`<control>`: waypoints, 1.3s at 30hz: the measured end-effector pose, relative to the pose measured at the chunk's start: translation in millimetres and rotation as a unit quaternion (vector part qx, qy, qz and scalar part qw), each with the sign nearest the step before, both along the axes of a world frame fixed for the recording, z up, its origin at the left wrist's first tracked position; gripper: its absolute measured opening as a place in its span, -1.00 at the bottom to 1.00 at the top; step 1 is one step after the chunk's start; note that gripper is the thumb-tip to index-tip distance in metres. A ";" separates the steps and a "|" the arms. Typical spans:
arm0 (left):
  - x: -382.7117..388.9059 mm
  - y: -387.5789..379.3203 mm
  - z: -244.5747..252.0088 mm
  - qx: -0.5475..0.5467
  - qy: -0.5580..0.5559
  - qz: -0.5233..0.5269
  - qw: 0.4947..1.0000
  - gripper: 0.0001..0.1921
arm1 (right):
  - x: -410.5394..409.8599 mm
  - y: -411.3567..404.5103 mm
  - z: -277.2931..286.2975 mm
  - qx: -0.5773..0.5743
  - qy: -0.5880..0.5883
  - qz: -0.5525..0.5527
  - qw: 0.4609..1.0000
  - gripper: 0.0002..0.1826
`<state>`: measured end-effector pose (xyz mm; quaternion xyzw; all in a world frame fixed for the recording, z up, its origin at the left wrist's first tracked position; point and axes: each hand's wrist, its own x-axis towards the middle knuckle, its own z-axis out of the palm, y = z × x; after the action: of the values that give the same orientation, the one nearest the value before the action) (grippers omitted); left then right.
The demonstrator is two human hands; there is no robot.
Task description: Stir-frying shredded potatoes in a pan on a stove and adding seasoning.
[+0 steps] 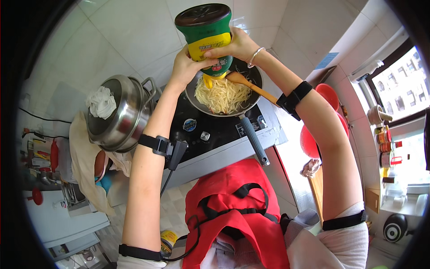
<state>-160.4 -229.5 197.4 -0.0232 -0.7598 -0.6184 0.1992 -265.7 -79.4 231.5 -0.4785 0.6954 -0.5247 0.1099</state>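
Both my left hand (186, 67) and my right hand (237, 45) grip a green squeeze bottle (210, 32) with a yellow label. It is held upside down, its dark base up and its yellow flip cap (209, 80) hanging open over a frying pan (218, 115). Pale shredded strips, apparently potato, (223, 95) fill the middle of the pan. Whether anything flows from the spout I cannot tell. A wooden spatula (255, 88) rests in the pan, its handle leaning over the right rim. The pan sits on a black glass cooktop (188, 141), its grey handle (253, 139) towards me.
Left of the pan stands a lidded steel steamer pot (129, 114), with crumpled white material (101, 102) on its lid. Red basins (309, 141) stand on the right-hand counter, near a wooden board (315, 188). Several jars (386, 148) line the windowsill. Tiled walls (134, 33) close off the back.
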 end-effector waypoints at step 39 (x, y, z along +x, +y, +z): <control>13.5 15.6 9.0 -0.228 0.088 0.179 0.953 -0.11 | 11.1 27.4 6.1 -0.087 0.064 -0.028 0.994 -0.60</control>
<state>-146.9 -213.9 206.4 0.0143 -0.8519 -0.3781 0.3620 -254.6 -52.0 237.6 -0.4988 0.6659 -0.5546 0.0084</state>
